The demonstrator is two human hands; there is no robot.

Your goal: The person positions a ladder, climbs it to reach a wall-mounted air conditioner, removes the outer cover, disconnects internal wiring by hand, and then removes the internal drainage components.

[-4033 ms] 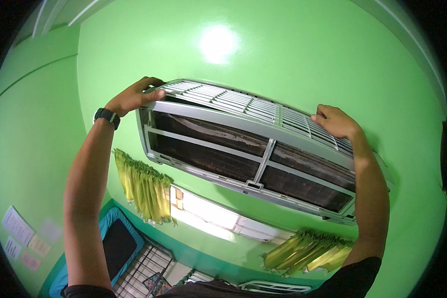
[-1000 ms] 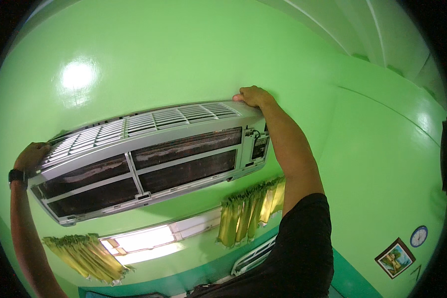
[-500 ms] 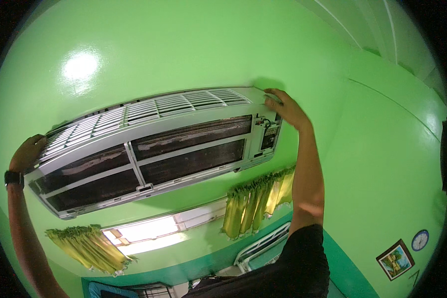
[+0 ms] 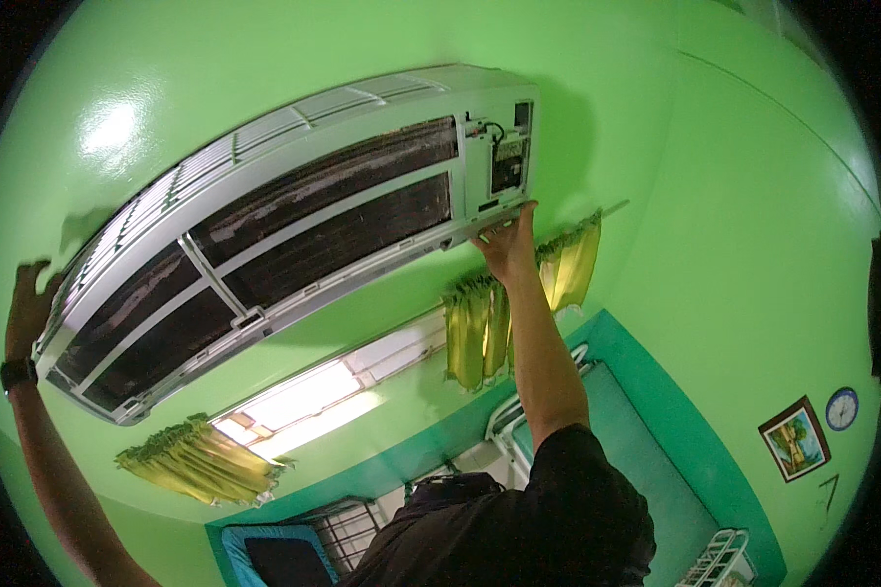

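Observation:
A white split-type air conditioner (image 4: 313, 259) hangs on the green wall, its front panel off and dark, dirty filters showing behind the frame of the casing. At its left end is my left hand (image 4: 29, 308), a dark watch on the wrist. The fingers there point up and stand apart, with the palm beside the end of the casing. My right hand (image 4: 509, 245) grips the lower right edge from below, thumb near the corner and fingers partly hidden under it. Just above sits an exposed compartment with wiring (image 4: 507, 164).
Below the unit is a bright window (image 4: 303, 401) between a left yellow-green curtain (image 4: 201, 460) and a right one (image 4: 475, 333). A framed picture (image 4: 795, 438) and a round clock (image 4: 842, 409) hang on the right wall. Lower down are a white metal frame (image 4: 719, 558) and a blue-edged dark cushion (image 4: 279, 558).
My right hand has gone from the top right corner down to the lower right edge. My left hand's fingers have spread at the left end. The view has tilted and shifted.

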